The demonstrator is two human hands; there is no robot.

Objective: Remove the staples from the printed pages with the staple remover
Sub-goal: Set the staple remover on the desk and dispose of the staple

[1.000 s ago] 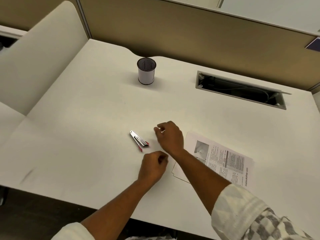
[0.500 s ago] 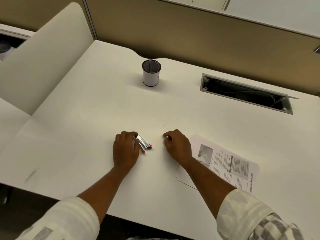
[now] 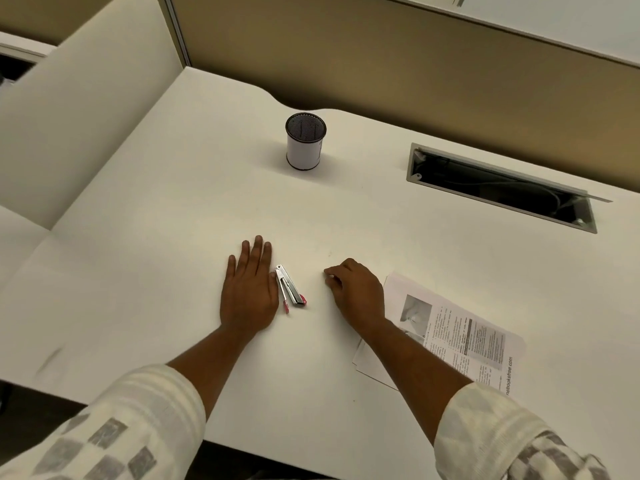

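A metal staple remover [image 3: 290, 288] with pink tips lies on the white desk [image 3: 173, 220] between my hands. My left hand [image 3: 250, 289] rests flat on the desk, palm down, fingers stretched out, its thumb side touching the remover. My right hand [image 3: 356, 291] sits to the right of the tool with its fingers curled under, knuckles up; nothing shows in it. The printed pages [image 3: 460, 336] lie at the right, partly under my right forearm. No staple is visible from here.
A white pen cup [image 3: 304, 142] with a dark mesh inside stands at the back of the desk. An open cable slot [image 3: 502, 187] is cut into the desk at the back right. A partition wall [image 3: 381, 64] runs behind, and a side panel [image 3: 79, 98] rises on the left.
My left hand moved left across the staple remover and has flattened out beside it. My right hand drew back slightly to the right, still curled. The remover stayed on the desk.
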